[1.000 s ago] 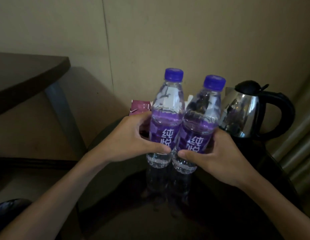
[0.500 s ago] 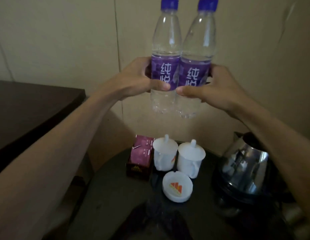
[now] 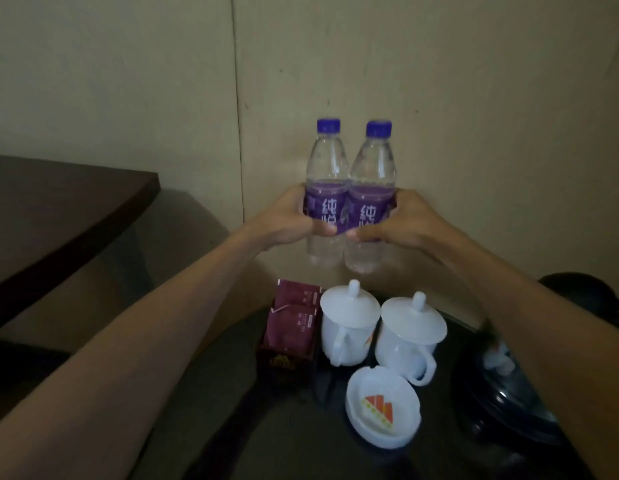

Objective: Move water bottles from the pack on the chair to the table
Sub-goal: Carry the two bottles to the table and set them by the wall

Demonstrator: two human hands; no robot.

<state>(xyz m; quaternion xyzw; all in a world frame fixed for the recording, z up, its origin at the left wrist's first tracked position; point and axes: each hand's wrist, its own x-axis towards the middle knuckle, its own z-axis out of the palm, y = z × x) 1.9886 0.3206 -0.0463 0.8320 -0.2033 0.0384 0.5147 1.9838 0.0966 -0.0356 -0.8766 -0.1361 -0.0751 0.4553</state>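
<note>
Left bottle (image 3: 327, 188): clear plastic, blue cap, purple label with white characters. Standing upright in the air, touching the right bottle along its side, above the far edge of the round table (image 3: 231, 427) and in front of the wall (image 3: 439, 81).

Right bottle (image 3: 370, 199): same make, upright, its base hanging clear above the cups.

Left hand (image 3: 283, 220): fingers curling closed around the left bottle at label height, thumb lying across the front of the label.

Right hand (image 3: 401, 220): fingers wrapping closed around the right bottle at label height, thumb tip nearly meeting the left thumb.

Round table: dark, glossy top, carrying the items below.

Two lidded cups, left cup (image 3: 346, 327) and right cup (image 3: 408, 337): white, knobbed lids on, sitting just beside each other near the far edge, handles facing the viewer.

Tea packets (image 3: 294, 320): maroon, standing in a small dark holder (image 3: 283, 358) just left of the left cup.

Ashtray (image 3: 384, 410): white, red and orange logo inside, lying just in front of the cups.

Kettle (image 3: 508, 393): dark, at the right edge, partly hidden behind the right forearm; details unclear.

Desk (image 3: 58, 209): dark brown top, corner showing at the left, well apart from the round table.
</note>
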